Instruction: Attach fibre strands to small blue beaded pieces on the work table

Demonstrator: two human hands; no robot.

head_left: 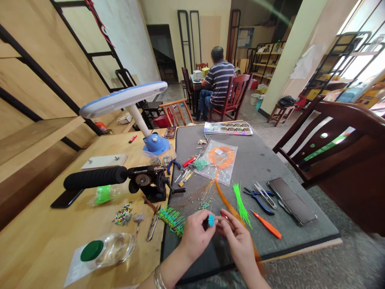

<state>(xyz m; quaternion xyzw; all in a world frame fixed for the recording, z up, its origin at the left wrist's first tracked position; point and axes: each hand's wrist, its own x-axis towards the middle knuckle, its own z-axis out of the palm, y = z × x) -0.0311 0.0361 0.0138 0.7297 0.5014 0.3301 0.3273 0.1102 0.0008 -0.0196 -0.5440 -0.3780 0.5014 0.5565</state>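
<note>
A small bright-blue knobbly cluster [211, 220] shows between the thumb and forefinger of my left hand [195, 235], which is closed on it. Right beside it my right hand [237, 239] pinches at the fingertips. What those fingertips hold is too small to make out; a tiny red spot shows near them. Long orange strands [224, 196] run from a plastic bag [230, 170] with an orange coil down past my right hand. Loose green beads [204, 204] lie just beyond my left hand. Left of it is a bunch of green-and-blue pieces [173, 218].
To the right lie green strips [241, 204], blue-handled pliers [260, 200], tweezers [265, 194], an orange-handled tool [267, 224] and a phone [291, 200]. A clamp device [147, 180], lamp [155, 142] and green-lidded jar [116, 249] stand left. Someone sits at a far table.
</note>
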